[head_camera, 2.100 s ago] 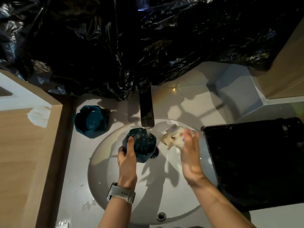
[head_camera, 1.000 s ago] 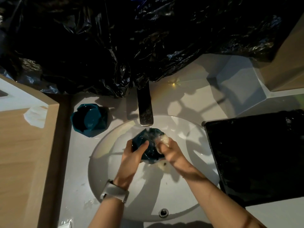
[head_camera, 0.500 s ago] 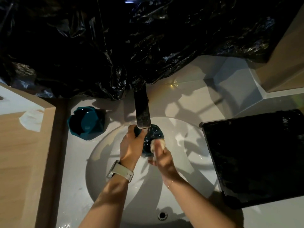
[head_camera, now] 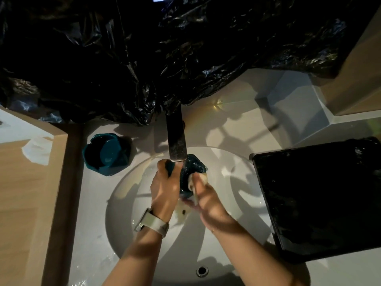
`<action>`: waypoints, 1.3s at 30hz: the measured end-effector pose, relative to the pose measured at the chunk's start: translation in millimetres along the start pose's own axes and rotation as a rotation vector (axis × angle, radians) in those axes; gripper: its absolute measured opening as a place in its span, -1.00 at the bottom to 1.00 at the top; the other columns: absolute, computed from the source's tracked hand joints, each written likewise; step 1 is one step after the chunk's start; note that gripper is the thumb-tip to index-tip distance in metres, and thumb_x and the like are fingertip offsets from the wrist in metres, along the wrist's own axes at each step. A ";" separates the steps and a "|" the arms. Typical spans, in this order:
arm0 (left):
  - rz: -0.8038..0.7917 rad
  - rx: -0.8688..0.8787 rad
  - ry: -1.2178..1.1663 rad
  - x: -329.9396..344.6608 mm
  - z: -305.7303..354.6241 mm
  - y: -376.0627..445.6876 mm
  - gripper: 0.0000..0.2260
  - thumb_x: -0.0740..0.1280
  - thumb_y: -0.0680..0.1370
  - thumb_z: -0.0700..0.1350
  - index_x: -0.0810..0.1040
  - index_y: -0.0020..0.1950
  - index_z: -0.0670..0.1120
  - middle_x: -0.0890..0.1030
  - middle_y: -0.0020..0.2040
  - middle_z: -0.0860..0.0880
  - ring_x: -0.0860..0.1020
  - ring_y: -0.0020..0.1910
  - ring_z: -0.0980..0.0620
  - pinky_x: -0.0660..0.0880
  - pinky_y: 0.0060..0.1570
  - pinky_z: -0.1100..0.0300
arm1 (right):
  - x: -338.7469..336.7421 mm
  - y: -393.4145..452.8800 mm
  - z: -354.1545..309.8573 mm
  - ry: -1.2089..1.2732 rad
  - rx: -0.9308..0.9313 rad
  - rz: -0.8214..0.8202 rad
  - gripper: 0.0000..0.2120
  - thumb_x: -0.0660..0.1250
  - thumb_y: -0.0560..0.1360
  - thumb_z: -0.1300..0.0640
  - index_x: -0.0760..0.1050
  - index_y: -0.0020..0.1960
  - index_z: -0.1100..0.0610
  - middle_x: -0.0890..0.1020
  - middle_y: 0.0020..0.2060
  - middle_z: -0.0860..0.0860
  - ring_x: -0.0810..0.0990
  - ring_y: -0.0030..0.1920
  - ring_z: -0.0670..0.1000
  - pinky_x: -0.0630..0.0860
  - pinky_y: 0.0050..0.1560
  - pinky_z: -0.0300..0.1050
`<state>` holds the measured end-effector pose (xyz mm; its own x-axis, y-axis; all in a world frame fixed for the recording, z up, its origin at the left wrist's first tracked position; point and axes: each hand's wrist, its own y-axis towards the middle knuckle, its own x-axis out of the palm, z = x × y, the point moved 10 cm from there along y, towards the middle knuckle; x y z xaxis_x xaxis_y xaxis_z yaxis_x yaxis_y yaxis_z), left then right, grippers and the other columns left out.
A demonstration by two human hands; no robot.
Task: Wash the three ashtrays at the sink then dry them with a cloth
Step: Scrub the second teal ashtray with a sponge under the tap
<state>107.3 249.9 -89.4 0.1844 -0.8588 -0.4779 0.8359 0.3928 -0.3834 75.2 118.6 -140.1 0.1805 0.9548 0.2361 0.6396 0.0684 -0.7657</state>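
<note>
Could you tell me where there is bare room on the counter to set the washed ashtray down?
Free: the white counter behind the basin, between the faucet and the black tray. Crowded: the left strip, where a teal ashtray sits, and under the faucet, where both hands work.

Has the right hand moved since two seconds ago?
Yes. The right hand came leftward in the sink, from right of the tap onto the ashtray.
</note>
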 end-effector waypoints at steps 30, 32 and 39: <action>-0.313 -0.153 -0.485 6.2 -28.8 -10.5 -0.48 0.41 0.45 0.24 0.44 0.23 -0.08 0.61 0.16 -0.10 0.63 0.12 -0.07 0.61 0.04 -0.02 | 0.6 -1.6 -59.0 -0.492 -0.334 -0.115 -0.67 0.23 0.60 -0.07 0.51 0.04 0.21 0.66 -0.12 0.07 0.63 -0.07 0.01 0.49 0.02 -0.16; -0.378 -0.169 -0.411 8.9 -29.3 -4.2 -0.36 0.44 0.36 0.35 0.50 0.24 -0.07 0.64 0.17 -0.10 0.63 0.13 -0.11 0.62 0.06 -0.10 | 14.4 -13.2 -70.8 -0.615 -0.349 -0.270 -0.59 0.16 0.64 0.00 0.45 0.00 0.39 0.56 -0.22 0.27 0.55 -0.19 0.19 0.45 -0.09 -0.07; -0.045 -0.153 -0.288 -7.4 -37.1 2.8 -0.61 0.25 0.54 0.31 0.56 0.01 0.00 0.65 -0.03 0.01 0.61 0.01 -0.02 0.50 0.14 0.08 | 14.3 9.1 -42.0 -0.512 -0.163 -0.066 -0.61 0.22 0.55 -0.19 0.51 0.08 0.13 0.65 -0.06 0.06 0.62 -0.04 0.07 0.57 0.02 -0.03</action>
<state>89.2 269.6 -116.3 0.3059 -0.9255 -0.2232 0.7632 0.3785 -0.5237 114.9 120.8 -118.6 -0.2252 0.9716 -0.0727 0.7523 0.1260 -0.6466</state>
